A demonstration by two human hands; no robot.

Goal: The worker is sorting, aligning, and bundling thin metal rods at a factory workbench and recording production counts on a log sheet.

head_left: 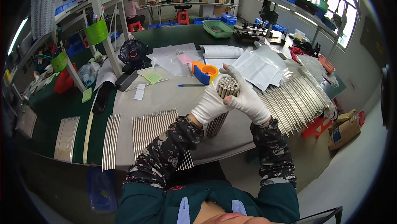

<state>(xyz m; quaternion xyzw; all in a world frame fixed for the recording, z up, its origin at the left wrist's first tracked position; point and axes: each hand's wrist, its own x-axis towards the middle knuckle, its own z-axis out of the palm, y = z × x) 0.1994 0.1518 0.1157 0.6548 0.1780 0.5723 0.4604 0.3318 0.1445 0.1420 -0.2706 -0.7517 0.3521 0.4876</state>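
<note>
A tight bundle of thin silvery metal rods (228,86) stands nearly upright in front of me, its round ends facing up. My left hand (208,103), in a white glove, is wrapped round the bundle's left side. From the right, my right hand (251,103), gloved too with bare fingertips showing, closes on the bundle near its top. The lower rods show below my hands, over the grey table cover (188,96). To the left lies a flat row of rods (154,127), partly behind my left forearm. A wide spread of rods (295,100) lies to the right.
Farther left lie a smaller rod group (111,141) and a flat pack (67,137). Beyond my hands are an orange-and-blue tape dispenser (205,72), a blue pen (192,85), papers (258,65) and a black fan (133,53). A person (132,9) sits at the back.
</note>
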